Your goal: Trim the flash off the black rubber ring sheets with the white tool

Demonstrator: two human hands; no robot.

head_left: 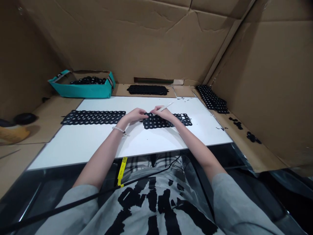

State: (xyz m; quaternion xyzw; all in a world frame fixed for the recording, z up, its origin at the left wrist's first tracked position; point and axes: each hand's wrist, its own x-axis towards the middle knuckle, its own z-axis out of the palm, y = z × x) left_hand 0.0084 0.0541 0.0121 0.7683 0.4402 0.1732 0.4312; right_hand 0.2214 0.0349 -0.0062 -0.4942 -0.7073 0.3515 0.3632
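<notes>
A black perforated sheet (156, 123) with rows of round holes lies on the white board, between my hands. My left hand (137, 115) pinches its upper left corner between thumb and fingers. In my right hand (162, 112) is a slim white pen-shaped tool (168, 105), its tail slanting up to the right. The tool's tip meets the sheet near its upper left edge, but is too small to make out. To the left, a longer black perforated sheet (97, 117) lies flat, close to my left wrist.
A teal box (85, 90) of black round pieces stands at the back left. Behind the white board (93, 143) lies a black stack (148, 89). More perforated sheets (212, 99) and loose black pieces (236, 123) lie on the right. Cardboard walls (137, 39) enclose the table.
</notes>
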